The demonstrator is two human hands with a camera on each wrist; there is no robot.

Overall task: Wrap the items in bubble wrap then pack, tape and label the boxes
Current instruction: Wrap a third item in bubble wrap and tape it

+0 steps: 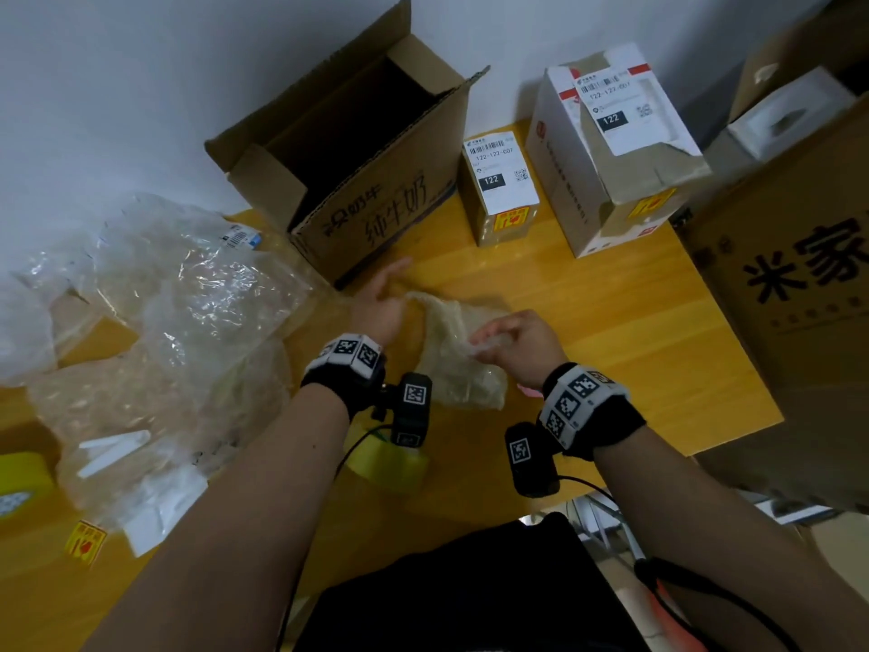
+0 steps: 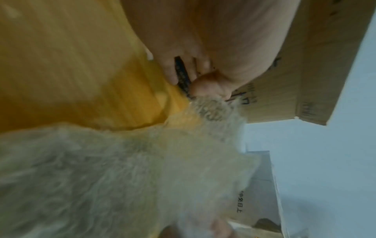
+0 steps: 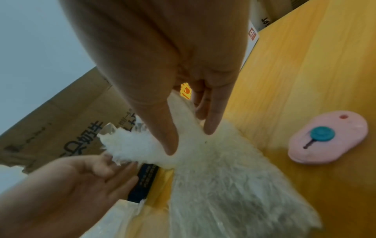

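Note:
A crumpled sheet of bubble wrap [image 1: 454,355] hangs between my two hands above the yellow table [image 1: 611,322]. My left hand [image 1: 399,294] pinches its far corner between thumb and fingers, close to the open cardboard box [image 1: 357,148]; the left wrist view shows the thumb [image 2: 207,88] pressed on the bubble wrap [image 2: 142,169]. My right hand [image 1: 489,343] pinches the near edge, and the bubble wrap [image 3: 213,185] runs between its thumb and fingers [image 3: 209,125]. I cannot see anything inside the wrap.
Two labelled boxes, a small one [image 1: 498,185] and a white one [image 1: 611,152], stand at the back. A large brown carton [image 1: 799,275] blocks the right. Loose bubble wrap [image 1: 178,322] covers the left. A yellow tape roll [image 1: 390,458] and pink cutter [image 3: 327,140] lie near my wrists.

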